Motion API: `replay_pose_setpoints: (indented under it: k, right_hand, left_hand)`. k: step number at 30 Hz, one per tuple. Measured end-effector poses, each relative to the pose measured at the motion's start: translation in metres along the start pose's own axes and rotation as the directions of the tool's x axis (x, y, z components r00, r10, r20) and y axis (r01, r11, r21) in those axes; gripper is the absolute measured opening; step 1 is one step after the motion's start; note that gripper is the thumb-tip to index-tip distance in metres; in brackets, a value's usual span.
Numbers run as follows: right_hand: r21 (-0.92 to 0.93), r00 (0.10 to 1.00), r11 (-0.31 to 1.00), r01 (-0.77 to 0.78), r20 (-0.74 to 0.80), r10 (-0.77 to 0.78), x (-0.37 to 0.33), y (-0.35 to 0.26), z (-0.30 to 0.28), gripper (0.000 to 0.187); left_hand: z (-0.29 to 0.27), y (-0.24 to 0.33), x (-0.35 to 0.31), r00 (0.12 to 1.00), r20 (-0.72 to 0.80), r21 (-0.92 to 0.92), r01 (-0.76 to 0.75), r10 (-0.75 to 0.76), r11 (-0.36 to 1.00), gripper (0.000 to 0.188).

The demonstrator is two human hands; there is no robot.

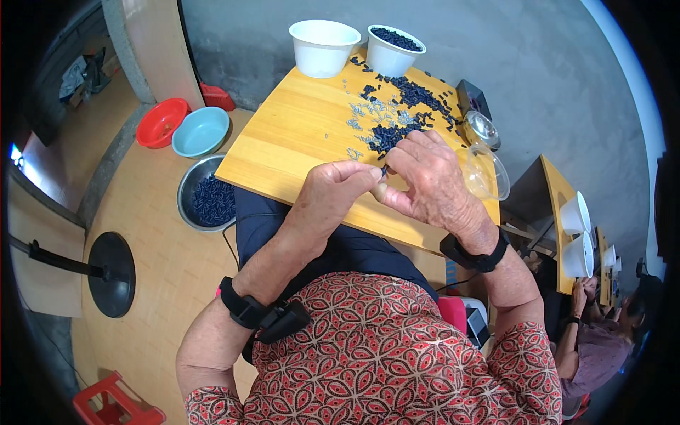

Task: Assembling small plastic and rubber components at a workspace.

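Observation:
My left hand (333, 195) and my right hand (431, 177) meet just above the table's near part. Between their fingertips they pinch a small dark piece (384, 171), mostly covered by the fingers. Both hands are closed on it. Beyond them lies a heap of small dark blue-black cylindrical pieces (387, 136) on the yellow wooden table (273, 120). Small silvery metal pieces (375, 110) lie scattered beside and among them; their exact kind is too small to tell. More dark pieces (421, 93) spread toward the back right of the tabletop.
Two white tubs stand at the table's back: one pale inside (324, 57), one full of dark pieces (391, 60). Clear plastic containers (486, 172) are at the right edge. A metal basin (185, 195) of dark pieces sits on the floor left. Another person (598, 347) works at far right.

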State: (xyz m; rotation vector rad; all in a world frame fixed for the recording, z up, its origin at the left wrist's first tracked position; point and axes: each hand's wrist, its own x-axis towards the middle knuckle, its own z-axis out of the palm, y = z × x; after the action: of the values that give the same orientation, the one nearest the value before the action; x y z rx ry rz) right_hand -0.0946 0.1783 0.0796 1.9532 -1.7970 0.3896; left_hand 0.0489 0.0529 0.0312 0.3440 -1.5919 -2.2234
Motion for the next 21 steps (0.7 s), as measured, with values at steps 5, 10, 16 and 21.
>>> replay_pose_setpoints:
  k: [5, 10, 16, 21]
  right_hand:
    - [0.004, 1.0, 1.0, 0.018, 0.01, -0.018, 0.0, -0.002, -0.002, 0.025]
    - [0.019, 0.999, 0.999, 0.037, -0.017, -0.036, -0.001, -0.006, 0.002, 0.021]
    - [-0.007, 0.998, 0.998, 0.07, -0.01, -0.07, -0.002, -0.006, 0.012, 0.019]
    - [0.005, 0.996, 0.996, 0.087, -0.017, -0.087, -0.004, -0.006, 0.026, 0.021]
  left_hand:
    - [-0.004, 0.003, 0.0, 0.998, 0.062, 0.044, 0.032, -0.034, 0.999, 0.023]
    - [-0.004, -0.001, 0.001, 0.999, 0.046, 0.051, 0.003, -0.005, 0.999, 0.021]
    - [-0.005, -0.011, 0.003, 1.0, 0.003, 0.046, 0.007, -0.007, 0.999, 0.019]
    - [-0.006, -0.016, 0.003, 0.998, -0.043, 0.067, 0.039, -0.036, 0.997, 0.017]
